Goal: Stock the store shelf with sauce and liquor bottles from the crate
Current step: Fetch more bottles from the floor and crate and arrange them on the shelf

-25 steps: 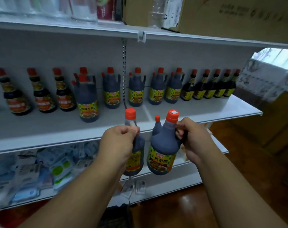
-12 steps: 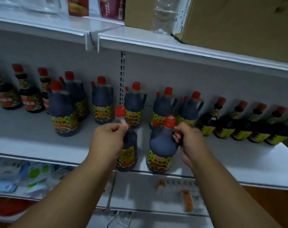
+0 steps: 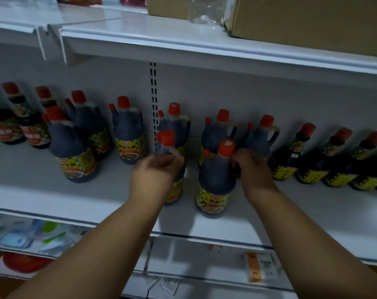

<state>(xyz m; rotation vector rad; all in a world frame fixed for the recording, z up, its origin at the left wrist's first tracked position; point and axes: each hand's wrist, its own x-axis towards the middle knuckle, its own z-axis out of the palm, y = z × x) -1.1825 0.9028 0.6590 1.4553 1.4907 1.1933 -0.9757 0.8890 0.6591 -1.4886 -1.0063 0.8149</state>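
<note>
Now over the white middle shelf [image 3: 43, 197] rather than out in front of its near edge as they were a second ago, two dark sauce bottles have arrived at their destination — the shelf has swung from far to close beneath them in that time. Along its far side stands the existing row of red-capped sauce bottles [image 3: 129, 134], with slimmer bottles [image 3: 312, 160] running off to the right; a cardboard box [image 3: 308, 18] sits on the shelf above. The right-hand bottle [image 3: 215, 186], yellow label facing the camera, stands upright near the front with its base at or just above the shelf surface; contact cannot be told. The right hand [image 3: 252, 171] is clamped on its handle side. The left-hand bottle [image 3: 172, 169], mostly hidden, sits just beside it, the left hand [image 3: 155, 175] wrapped around its neck below the red cap [image 3: 167, 138]. Both appear ready to be set down in front of the back row — the releases are likely the next step. The crate is out of view.
</note>
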